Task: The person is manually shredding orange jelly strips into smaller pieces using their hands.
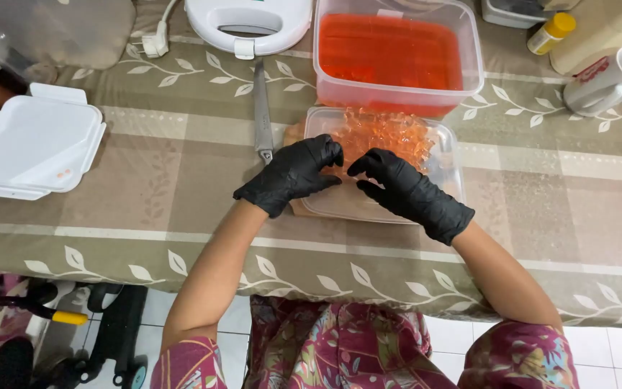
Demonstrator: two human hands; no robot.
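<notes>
The near part of the clear tray [449, 155] is covered by both gloved hands, so what lies under the fingers cannot be made out. The tray's contents are seen as a heap of orange jelly cubes [386, 133], glossy and translucent, piled toward the tray's far side. The left hand [293, 173] and right hand [397, 184] are held over the tray with fingers curled inward, fingertips nearly meeting; whether anything is pinched cannot be told. Just beyond the tray a tub [397, 54] of uncut orange jelly is noted. Left of the tray lies a knife [261, 108], its tip hidden by the left hand.
</notes>
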